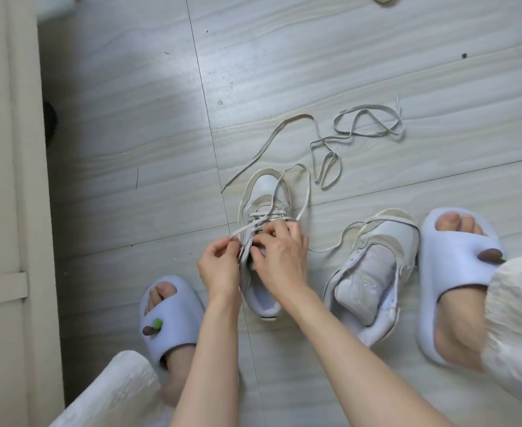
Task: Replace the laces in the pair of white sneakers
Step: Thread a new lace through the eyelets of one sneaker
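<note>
Nearest the camera, two bare forearms reach forward and meet over the middle sneaker [261,251], which lies on the floor [315,57] with its heel toward the person and its toe pointing away, so its long axis runs straight out from the hands. The left hand [219,266] is curled and pinches a lace strand [247,227] at the shoe's left eyelet row; the right hand [279,257] is curled over the tongue, fingertips pinched at the same lacing (which strand it grips cannot be told). Both hands sit equally close, so the coming pull is judged to run sideways across the shoe's axis. The upper eyelets are hidden under the hands. To the right, the second sneaker [373,272] lies unlaced. Farther off, a loose lace [367,124] is left in coils.
</note>
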The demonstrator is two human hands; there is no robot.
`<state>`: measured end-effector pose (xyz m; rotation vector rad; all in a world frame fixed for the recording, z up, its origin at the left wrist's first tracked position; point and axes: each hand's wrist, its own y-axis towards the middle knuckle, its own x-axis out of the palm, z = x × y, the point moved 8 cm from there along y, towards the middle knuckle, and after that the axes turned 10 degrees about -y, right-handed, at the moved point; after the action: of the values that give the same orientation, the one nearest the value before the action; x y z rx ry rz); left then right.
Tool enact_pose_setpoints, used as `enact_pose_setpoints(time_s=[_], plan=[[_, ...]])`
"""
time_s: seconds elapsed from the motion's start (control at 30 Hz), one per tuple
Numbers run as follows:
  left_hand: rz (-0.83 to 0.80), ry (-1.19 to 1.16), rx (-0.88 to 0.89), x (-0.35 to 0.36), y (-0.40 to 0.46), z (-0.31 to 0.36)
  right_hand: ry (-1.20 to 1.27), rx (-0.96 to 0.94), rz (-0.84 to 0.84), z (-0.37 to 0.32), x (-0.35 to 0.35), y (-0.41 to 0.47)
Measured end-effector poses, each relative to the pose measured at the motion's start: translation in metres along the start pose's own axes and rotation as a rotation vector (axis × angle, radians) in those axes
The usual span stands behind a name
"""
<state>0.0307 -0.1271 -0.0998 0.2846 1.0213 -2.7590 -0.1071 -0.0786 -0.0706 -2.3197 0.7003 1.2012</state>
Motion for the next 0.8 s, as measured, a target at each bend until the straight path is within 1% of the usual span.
enact_pose_setpoints(time_s=[0.1, 0.23, 0.47, 0.8], plan=[[0.008, -0.045, -0.002, 0.003, -0.003, 0.002, 0.011, 0.013, -0.012, 0.001, 0.003, 0.000], [0.021, -0.040, 0.037, 0.005, -0.007, 0.006, 0.024, 0.031, -0.009, 0.002, 0.004, 0.000], [-0.126, 0.034, -0.029, 0.013, -0.004, 0.013, 0.037, 0.035, -0.015, 0.003, 0.005, 0.000], [-0.128, -0.046, -0.052, 0.011, -0.010, 0.012, 0.052, 0.050, -0.020, 0.004, 0.005, 0.000]])
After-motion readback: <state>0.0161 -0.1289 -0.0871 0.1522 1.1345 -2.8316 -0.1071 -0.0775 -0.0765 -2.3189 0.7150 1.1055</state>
